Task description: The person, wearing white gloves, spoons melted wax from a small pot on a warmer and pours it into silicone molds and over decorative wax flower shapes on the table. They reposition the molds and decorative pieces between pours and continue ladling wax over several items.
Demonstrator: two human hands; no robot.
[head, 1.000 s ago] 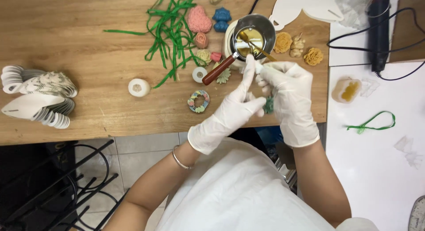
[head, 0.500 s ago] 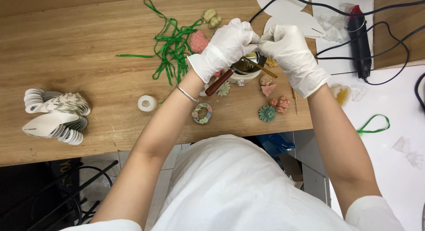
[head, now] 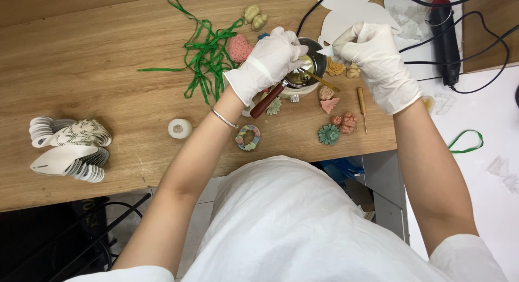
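presently, the left hand [head: 273, 58], in a white glove, sits over the near rim of a small metal melting pot [head: 308, 63] on the wooden table [head: 97, 55], its fingers curled and pressed together around a thin silvery tool whose tip reaches into the pot; what the tool is cannot be told. the right hand [head: 376, 58], also gloved, hovers just right of the pot, its fingers pinching a small pale piece [head: 327, 51] at the pot's far right rim. the pot holds a yellowish liquid, partly hidden by the left hand; a gold-coloured spoon [head: 323, 82] leans out of it toward the right, and its brown wooden handle [head: 268, 99] juts toward the person under the left wrist. around the pot lie small moulded flower shapes: a pink one [head: 239, 47] just left of the left hand, a teal one [head: 328, 134] and a pink cluster [head: 346, 121] nearer the table edge, and a multicoloured ring [head: 248, 137] below the left forearm. a wooden-handled pick [head: 361, 101] lies under the right wrist. green ribbon [head: 208, 55] is tangled left of the hands. a white roll of tape [head: 180, 128] and stacked paper fans [head: 70, 149] lie well apart to the left. a black tool with a red tip [head: 446, 39] lies at the right with cables.
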